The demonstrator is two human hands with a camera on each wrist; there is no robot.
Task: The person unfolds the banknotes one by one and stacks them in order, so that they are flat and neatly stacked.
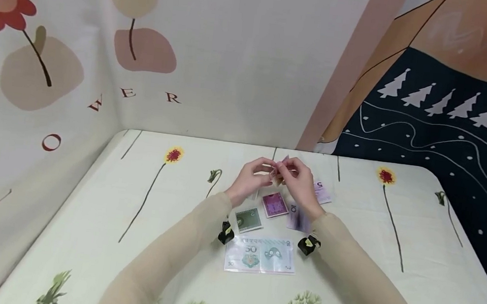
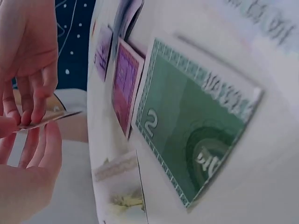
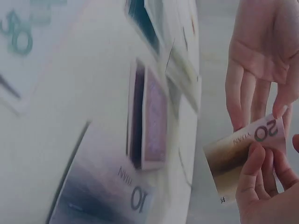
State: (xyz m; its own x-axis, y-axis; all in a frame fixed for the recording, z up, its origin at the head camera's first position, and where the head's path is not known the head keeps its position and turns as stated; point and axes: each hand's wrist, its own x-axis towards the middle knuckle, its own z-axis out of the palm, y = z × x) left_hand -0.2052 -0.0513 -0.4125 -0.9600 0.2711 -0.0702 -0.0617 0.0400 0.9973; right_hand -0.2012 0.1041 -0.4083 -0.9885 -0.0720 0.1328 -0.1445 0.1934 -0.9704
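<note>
Above the notes, both hands hold a small folded 20 yuan banknote (image 3: 233,161), pinkish-brown in the right wrist view and edge-on in the left wrist view. My left hand (image 1: 249,178) pinches one side with thumb and fingers. The other side is pinched by my right hand (image 1: 299,178). Under them on the table lie a folded purple note (image 1: 275,205) and a folded green 2 note (image 1: 248,220). A 10 yuan note (image 3: 105,182) and a purple 5 note (image 1: 322,193) lie by the right forearm. Another pale folded note (image 2: 121,186) shows in the left wrist view.
A flat blue-green 50 note (image 1: 260,256) lies between the forearms, nearer the body. The notes rest on a white tablecloth (image 1: 190,196) printed with flowers. Behind the table hang a pale printed curtain (image 1: 244,63) and a dark cloth with trees (image 1: 433,122).
</note>
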